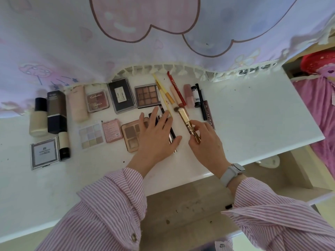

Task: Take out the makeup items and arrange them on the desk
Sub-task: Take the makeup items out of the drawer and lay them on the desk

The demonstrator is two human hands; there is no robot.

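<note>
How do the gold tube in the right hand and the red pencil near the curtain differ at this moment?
The gold tube is thick and shiny; the red pencil is thin and matte with white lettering. The right hand pinches the gold tube near its lower end, while nothing touches the red pencil, which lies in the back row. The gold tube sits nearer the desk's front edge. Both are long, slim and slanted the same way.

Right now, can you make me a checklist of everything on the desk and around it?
Surface: white desk, small specks.
Job's things: palettes, bottles, brushes and tubes in rows; gold tube; nine-pan palette; square compact.
Clutter: nothing seen.
Hands: left hand flat over dark sticks and a tan palette; right hand pinches the gold tube.
Cables: nothing seen.
Surroundings: cartoon cloth behind, pink fabric at right.
</note>
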